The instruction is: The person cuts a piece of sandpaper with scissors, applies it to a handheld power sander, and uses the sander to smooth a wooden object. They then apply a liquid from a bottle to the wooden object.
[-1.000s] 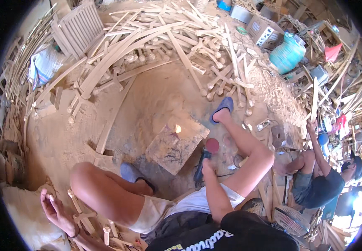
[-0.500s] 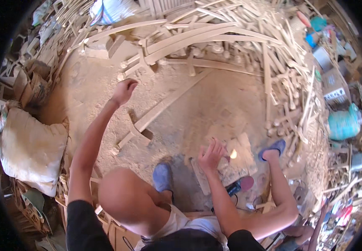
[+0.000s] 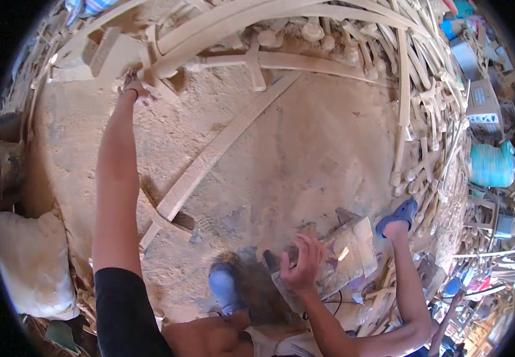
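Observation:
My left hand (image 3: 137,88) reaches far out at the upper left, fingers spread. Its fingertips are at the near end of a long curved wooden piece with a short crosspiece (image 3: 161,88); I cannot tell whether they touch it. My right hand (image 3: 302,263) hovers over a low, dusty wooden block (image 3: 360,241), palm turned inward and fingers apart, holding nothing. On the ground between my hands lies a long straight wooden piece (image 3: 222,140) with a curved crosspiece (image 3: 165,221) near its lower end. A dark cable (image 3: 336,304) loops beside the block.
Curved wooden parts (image 3: 305,62) are heaped along the far side, with many turned pieces (image 3: 421,137) at the right. A stuffed white sack (image 3: 31,262) sits at the left. My feet in blue clogs (image 3: 225,288) flank the block. A turquoise bundle (image 3: 492,165) stands far right.
My left arm has stretched farther forward to the wooden heap, and my view has leaned forward. My right hand remains over the block. The power tool with a round disc no longer shows clearly.

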`<state>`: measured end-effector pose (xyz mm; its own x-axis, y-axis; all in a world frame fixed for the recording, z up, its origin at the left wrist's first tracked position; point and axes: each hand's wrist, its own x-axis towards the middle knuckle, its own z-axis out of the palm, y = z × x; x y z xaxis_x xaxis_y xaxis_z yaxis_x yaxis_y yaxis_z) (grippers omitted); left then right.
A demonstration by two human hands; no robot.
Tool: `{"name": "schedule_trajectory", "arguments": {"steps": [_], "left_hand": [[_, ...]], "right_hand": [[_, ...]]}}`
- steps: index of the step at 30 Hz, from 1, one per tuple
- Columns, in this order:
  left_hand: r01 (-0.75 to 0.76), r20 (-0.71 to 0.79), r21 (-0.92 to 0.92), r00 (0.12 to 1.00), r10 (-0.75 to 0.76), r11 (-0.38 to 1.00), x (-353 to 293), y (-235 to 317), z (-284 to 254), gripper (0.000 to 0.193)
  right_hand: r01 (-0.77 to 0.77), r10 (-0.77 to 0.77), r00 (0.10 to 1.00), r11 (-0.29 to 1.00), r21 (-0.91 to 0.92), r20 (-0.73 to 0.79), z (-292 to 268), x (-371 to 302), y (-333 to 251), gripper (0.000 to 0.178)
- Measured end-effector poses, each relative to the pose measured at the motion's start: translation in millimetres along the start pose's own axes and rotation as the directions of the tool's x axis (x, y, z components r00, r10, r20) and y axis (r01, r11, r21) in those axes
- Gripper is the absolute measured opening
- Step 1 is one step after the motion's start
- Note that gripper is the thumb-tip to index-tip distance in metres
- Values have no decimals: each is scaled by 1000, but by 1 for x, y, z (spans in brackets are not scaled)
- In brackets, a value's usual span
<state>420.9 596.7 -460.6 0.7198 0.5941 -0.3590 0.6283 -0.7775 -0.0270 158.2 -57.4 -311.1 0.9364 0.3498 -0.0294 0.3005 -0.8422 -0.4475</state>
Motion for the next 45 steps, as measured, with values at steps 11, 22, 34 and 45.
{"name": "schedule_trajectory", "arguments": {"steps": [11, 22, 34, 45], "left_hand": [[-117, -98, 220, 985, 141, 968, -42, 15, -23, 97], [772, 513, -626, 298, 805, 113, -265, 5, 29, 59], [825, 335, -564, 216, 917, 12, -405, 22, -37, 52], [746, 417, -664, 430, 801, -54, -466, 19, -87, 46]], "right_hand": [[-16, 16, 1000, 1000, 10, 25, 6, 2, 2, 32], [12, -12, 999, 1000, 4, -43, 5, -6, 4, 18], [74, -77, 992, 997, -37, -101, 16, -15, 0, 13], [88, -94, 987, 995, -51, -128, 21, -22, -9, 12]]}}
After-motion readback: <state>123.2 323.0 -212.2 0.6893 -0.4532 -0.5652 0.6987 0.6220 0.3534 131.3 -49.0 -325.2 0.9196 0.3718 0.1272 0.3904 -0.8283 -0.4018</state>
